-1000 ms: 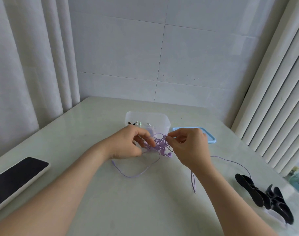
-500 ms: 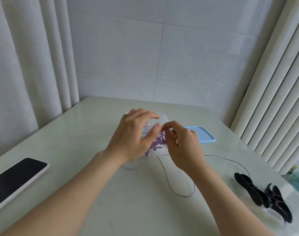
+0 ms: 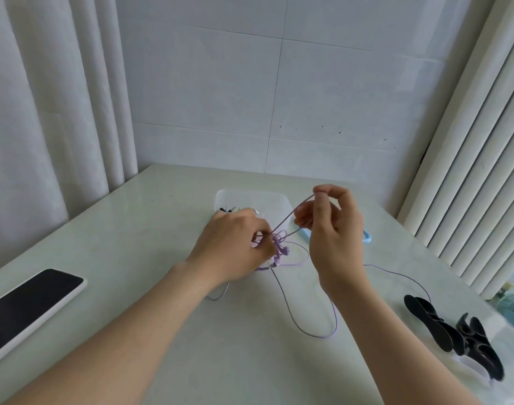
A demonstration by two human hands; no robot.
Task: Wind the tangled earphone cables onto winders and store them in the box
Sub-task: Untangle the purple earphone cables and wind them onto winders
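Purple earphone cable (image 3: 279, 244) stretched between left hand (image 3: 235, 247) and raised right hand (image 3: 332, 229).

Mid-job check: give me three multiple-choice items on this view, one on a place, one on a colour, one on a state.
1. Where do the black winders lie?
A. on the table's right
B. inside the box
C. on the phone

2. What colour is the earphone cable?
A. white
B. purple
C. red

3. What is the right hand doing?
A. resting flat
B. holding the lid
C. pinching a strand, lifted

Answers: 1 A, they sit by the right edge. 2 B, loops on the table look purple. 3 C, a strand runs taut up to its fingertips from the tangle at the left hand.
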